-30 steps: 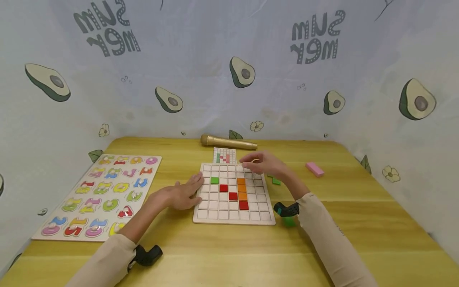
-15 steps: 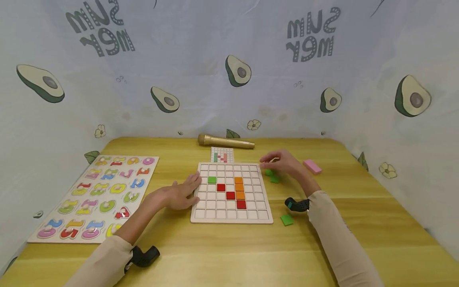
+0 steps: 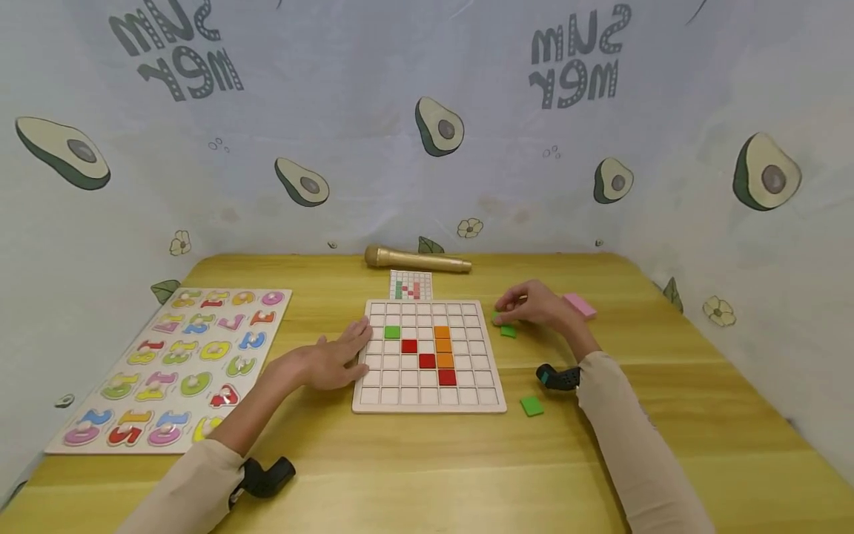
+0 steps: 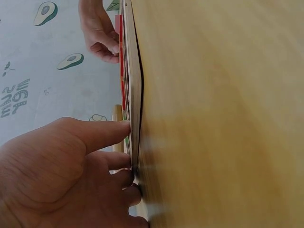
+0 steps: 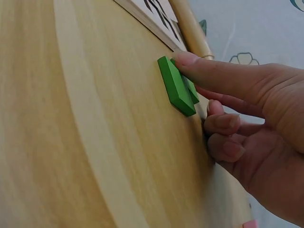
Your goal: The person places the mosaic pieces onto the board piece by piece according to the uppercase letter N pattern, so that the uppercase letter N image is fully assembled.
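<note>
Board [image 3: 390,378] lies flat on the table [image 3: 400,475], and the left hand [image 3: 327,363] touches its left edge with relaxed fingers, probably so that it does not slide; near it, the right hand [image 3: 537,305] has thumb against a green tile [image 5: 193,92], but whether it is grasped, I cannot tell

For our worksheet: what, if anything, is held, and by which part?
Left hand only touches the board edge; right hand is at green tiles, any grip unclear.
</note>
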Demonstrator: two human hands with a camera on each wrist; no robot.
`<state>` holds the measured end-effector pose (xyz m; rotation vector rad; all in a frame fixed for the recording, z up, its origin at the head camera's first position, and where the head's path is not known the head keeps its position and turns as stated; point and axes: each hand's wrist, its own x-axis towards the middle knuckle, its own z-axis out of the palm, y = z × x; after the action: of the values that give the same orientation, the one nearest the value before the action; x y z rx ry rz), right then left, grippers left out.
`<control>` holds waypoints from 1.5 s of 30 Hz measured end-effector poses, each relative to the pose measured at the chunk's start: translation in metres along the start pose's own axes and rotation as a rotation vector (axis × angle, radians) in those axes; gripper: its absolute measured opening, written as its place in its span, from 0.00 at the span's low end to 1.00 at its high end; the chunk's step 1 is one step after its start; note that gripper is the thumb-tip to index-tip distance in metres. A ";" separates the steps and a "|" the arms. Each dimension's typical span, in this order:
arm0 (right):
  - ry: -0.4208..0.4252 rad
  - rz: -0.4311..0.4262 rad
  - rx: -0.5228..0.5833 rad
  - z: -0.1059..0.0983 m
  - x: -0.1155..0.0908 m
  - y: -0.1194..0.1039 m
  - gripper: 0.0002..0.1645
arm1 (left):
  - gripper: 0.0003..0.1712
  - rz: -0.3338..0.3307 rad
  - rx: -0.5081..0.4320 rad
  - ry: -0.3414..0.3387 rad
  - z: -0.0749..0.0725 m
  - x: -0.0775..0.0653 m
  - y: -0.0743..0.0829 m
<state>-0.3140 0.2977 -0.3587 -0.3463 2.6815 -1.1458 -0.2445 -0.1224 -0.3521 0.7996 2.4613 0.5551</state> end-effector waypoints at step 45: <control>0.007 -0.025 -0.132 0.001 0.009 -0.001 0.12 | 0.43 -0.024 0.005 0.001 0.000 0.003 0.000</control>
<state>-0.3221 0.2938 -0.3594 -0.3986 2.7739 -0.9799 -0.2468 -0.1208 -0.3528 0.7709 2.4709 0.5409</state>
